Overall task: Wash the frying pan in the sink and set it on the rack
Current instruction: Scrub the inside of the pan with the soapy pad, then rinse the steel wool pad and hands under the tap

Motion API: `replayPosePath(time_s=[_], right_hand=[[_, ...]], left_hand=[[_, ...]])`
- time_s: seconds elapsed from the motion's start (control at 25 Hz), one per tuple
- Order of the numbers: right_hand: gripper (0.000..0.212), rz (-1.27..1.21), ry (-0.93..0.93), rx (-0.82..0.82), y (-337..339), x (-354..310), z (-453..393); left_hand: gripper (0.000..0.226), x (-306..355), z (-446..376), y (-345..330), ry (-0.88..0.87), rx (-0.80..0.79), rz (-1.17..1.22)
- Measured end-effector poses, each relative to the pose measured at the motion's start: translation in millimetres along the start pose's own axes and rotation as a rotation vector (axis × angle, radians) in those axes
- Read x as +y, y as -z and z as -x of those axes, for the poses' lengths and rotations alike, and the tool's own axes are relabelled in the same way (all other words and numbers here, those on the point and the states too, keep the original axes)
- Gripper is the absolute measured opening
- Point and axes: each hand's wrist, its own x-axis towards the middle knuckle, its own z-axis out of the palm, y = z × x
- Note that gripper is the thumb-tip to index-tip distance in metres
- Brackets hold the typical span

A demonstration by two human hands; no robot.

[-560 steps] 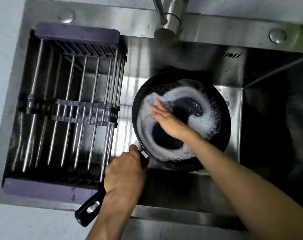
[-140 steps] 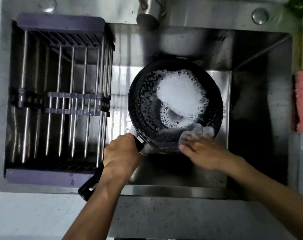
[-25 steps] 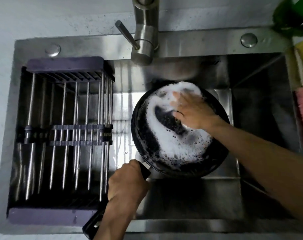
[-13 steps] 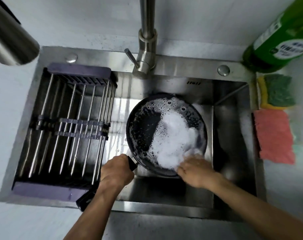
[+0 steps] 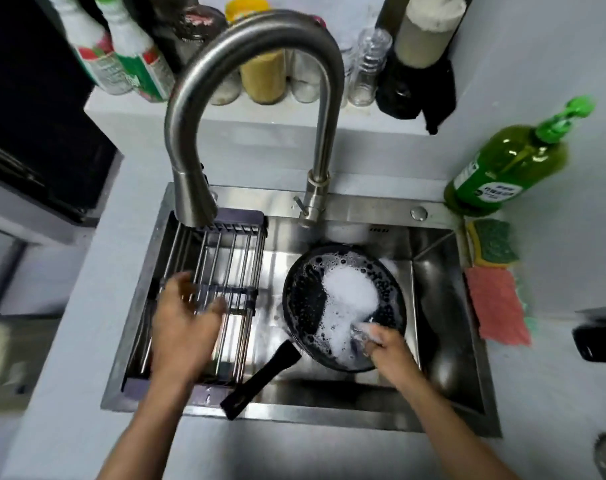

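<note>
The frying pan (image 5: 343, 306) sat in the sink (image 5: 443, 306), foam hiding its bottom, its handle pointing near-left. The right hand (image 5: 388, 351) gripped its near rim. The blurry left hand (image 5: 187, 323) hovered over the rack (image 5: 222, 271), fingers apart.

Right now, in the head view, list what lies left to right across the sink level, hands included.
left hand → rack → frying pan → right hand → pink cloth
</note>
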Motion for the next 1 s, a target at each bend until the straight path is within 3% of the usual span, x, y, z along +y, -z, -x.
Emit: replayPosePath(time_s=[0.08,0.2,0.4,0.52,0.6,0.68,0.72,0.76,0.84,0.88,1.0], right_hand=[[0.039,-0.156,-0.101,0.078,-6.3,-18.8,6.1],[0.040,-0.256,-0.170,0.111,-11.3,-35.8,9.5],[0.038,-0.373,-0.208,0.118,-13.4,-43.1,22.3],[0.030,-0.455,-0.273,0.144,-13.2,-40.0,23.3],[0.031,-0.479,-0.295,0.174,-11.2,-40.7,17.8],[0.027,-0.505,-0.287,0.216,-7.5,-38.6,9.8],[0.025,-0.500,-0.273,0.231,-6.5,-37.1,6.7],[0.027,-0.481,-0.262,0.234,-6.8,-34.5,3.5],[0.033,-0.458,-0.251,0.222,-10.0,-29.1,-1.9],[0.033,-0.454,-0.241,0.225,-10.3,-25.8,-4.2],[0.034,-0.438,-0.237,0.237,-5.2,-14.6,-12.9]], left_hand=[[0.068,51.8,-19.4,37.6,-0.181,0.077,0.136],[0.065,108.1,-15.9,36.3,-0.395,-0.040,0.109],[0.046,110.0,33.2,17.0,-0.283,-0.085,0.290],[0.065,125.9,77.5,-35.4,-0.424,-0.299,0.244],[0.070,140.9,91.1,-71.7,-0.565,-0.592,0.213],[0.058,148.7,73.2,-92.7,-0.691,-0.768,0.088],[0.051,148.8,53.5,-97.6,-0.688,-0.710,0.020],[0.045,147.7,25.9,-101.8,-0.657,-0.550,-0.070],[0.039,143.7,-39.2,-106.7,-0.604,-0.247,-0.473],[0.038,140.2,-67.7,-108.7,-0.572,-0.217,-0.711],[0.029,105.0,-105.1,-120.4,-0.477,-0.374,-1.018]])
